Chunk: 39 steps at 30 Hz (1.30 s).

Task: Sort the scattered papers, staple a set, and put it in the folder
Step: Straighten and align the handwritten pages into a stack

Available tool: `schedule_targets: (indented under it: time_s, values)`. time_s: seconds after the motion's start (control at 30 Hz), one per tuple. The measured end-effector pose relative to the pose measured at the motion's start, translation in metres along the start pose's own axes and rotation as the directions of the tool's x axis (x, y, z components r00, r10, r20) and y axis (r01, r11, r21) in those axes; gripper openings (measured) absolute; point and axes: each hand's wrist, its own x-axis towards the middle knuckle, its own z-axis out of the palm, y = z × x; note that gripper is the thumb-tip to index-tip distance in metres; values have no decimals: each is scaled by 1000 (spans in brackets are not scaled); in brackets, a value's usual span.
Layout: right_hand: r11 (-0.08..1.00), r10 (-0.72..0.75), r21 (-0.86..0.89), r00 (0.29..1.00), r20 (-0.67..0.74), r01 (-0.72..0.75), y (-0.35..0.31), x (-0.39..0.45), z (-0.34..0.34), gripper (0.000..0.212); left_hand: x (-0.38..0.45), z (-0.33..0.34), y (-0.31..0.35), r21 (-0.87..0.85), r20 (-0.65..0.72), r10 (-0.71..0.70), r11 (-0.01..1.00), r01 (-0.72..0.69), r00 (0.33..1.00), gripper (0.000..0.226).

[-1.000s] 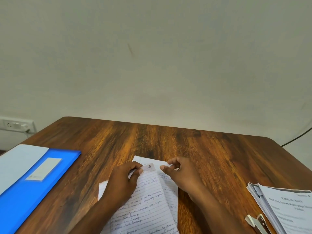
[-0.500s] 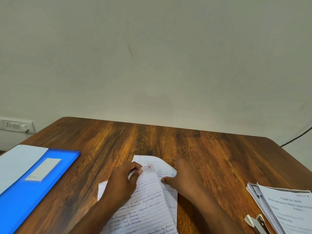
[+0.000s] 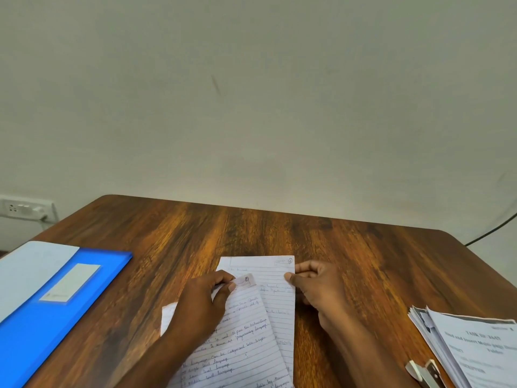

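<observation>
The left hand (image 3: 202, 302) rests palm-down on the upper part of the top ruled sheet (image 3: 240, 345), its fingers curled; thumb and forefinger are closed on that sheet's far corner, which carries a small circled number. The corner is lifted slightly off the page beneath. The left forearm runs in from the lower edge, crossing the sheet's near-left part.

The right hand (image 3: 317, 288) sits just beside the papers on their right, knuckles up, fingers bent. Its thumb and forefinger pinch the right edge of the lower ruled sheet (image 3: 275, 298) near the far corner (also marked with a circled number). The right forearm angles in from the lower right, over bare wood.

The two handwritten sheets overlap — the top one is skewed to the left, the lower one shows beyond it at the far end and along the right side. A further white corner (image 3: 168, 315) sticks out to the left, under the left wrist; what it belongs to cannot be told.

All lie on the wooden table (image 3: 279, 236). The blue folder (image 3: 56, 306) lies well apart at the left edge, a pale sheet (image 3: 28, 270) beside or on it. At the right edge sits a stack of printed papers (image 3: 470, 351) — a stapler (image 3: 425, 373) just beside its near corner, partly cut off.
</observation>
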Motion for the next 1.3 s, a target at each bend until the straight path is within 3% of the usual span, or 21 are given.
schedule_targets:
  time_s: [0.27, 0.43, 0.57, 0.77, 0.93, 1.3]
  values:
    - [999, -55, -1, 999, 2, 55, 2, -1, 4, 9, -2, 0, -1, -5, -3, 11, 1000, -11, 1000, 13]
    - [888, -366, -283, 929, 46, 364, 1, -5, 13, 12, -3, -2, 1, -33, -22, 57, 998, -58, 998, 13]
    - [846, -451, -263, 886, 111, 464, -7, -7, 12, 14, -5, -4, 8, -74, -100, 104, 991, -112, 990, 10]
    - [864, -442, -189, 883, 160, 467, -32, -14, 3, 17, -5, -13, 30, -76, -244, 252, 958, -277, 937, 9]
    - [811, -424, -318, 868, 258, 491, -46, -21, -7, 16, -7, -15, 45, -84, -277, 294, 941, -328, 915, 9]
    - [794, -343, -315, 811, 474, 520, -48, -29, 0, 19, -6, -3, 31, -96, -254, 230, 960, -261, 939, 11]
